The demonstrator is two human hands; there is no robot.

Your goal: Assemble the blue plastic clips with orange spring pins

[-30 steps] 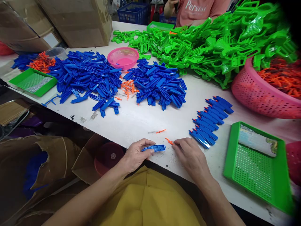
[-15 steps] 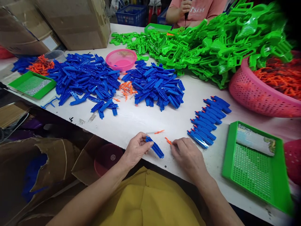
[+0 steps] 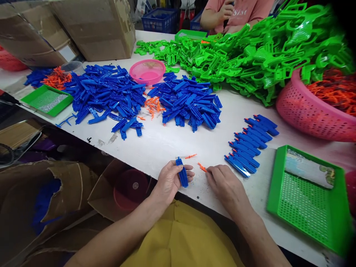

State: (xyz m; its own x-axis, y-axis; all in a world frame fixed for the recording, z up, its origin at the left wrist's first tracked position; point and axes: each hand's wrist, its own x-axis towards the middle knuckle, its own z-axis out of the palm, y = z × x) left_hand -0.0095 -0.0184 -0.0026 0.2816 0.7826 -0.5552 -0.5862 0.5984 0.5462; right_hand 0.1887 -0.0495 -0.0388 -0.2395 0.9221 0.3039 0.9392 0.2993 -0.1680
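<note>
My left hand (image 3: 167,180) holds a long blue plastic shell (image 3: 182,174), thumb on top and fingers beneath, its ribbed hollow side up. My right hand (image 3: 226,185) is closed, palm down, at the table, pinching a small orange plastic piece (image 3: 201,167) that sticks out from its fingertips. Just beyond the hands lies another orange piece (image 3: 190,156) with a thin metal spring (image 3: 180,157) on it. To the right, a slanting row of blue shells (image 3: 244,155) with orange tips lies side by side.
Two heaps of blue shells (image 3: 108,92) cover the middle, orange pieces (image 3: 153,105) between them. Behind are a pink basket (image 3: 147,72) and a green toy-gun pile (image 3: 236,59). A green tray (image 3: 303,207) and large pink basket (image 3: 314,111) stand right. A person (image 3: 236,15) sits opposite.
My left hand has turned palm up, and the blue shell in it now stands more upright, hollow side towards me. My right hand stays by the orange piece. The view has shifted slightly.
</note>
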